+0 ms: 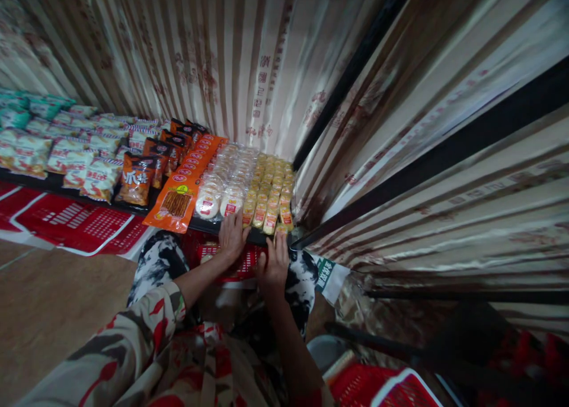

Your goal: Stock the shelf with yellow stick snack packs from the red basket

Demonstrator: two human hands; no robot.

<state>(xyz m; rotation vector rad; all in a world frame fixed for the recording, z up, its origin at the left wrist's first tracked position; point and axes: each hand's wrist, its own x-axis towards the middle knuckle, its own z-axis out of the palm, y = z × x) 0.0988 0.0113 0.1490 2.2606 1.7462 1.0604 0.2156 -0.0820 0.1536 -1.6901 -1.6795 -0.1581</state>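
My left hand [232, 234] lies at the front edge of a low black shelf [57, 183], its fingers stretched toward the rows of small yellow snack packets [269, 198]. My right hand [274, 260] sits just below that edge, fingers spread, beside the front yellow packets. Neither hand visibly holds anything. Clear packs of round white cakes [222, 188] lie left of the yellow ones. A long orange packet strip [186, 182] runs beside the cakes.
Brown snack bags [136, 179] and white bags [100, 179] fill the shelf to the left. Red plastic baskets [75, 223] stand under the shelf, another red basket [382, 389] at the bottom right. A striped curtain [249, 57] hangs behind and to the right.
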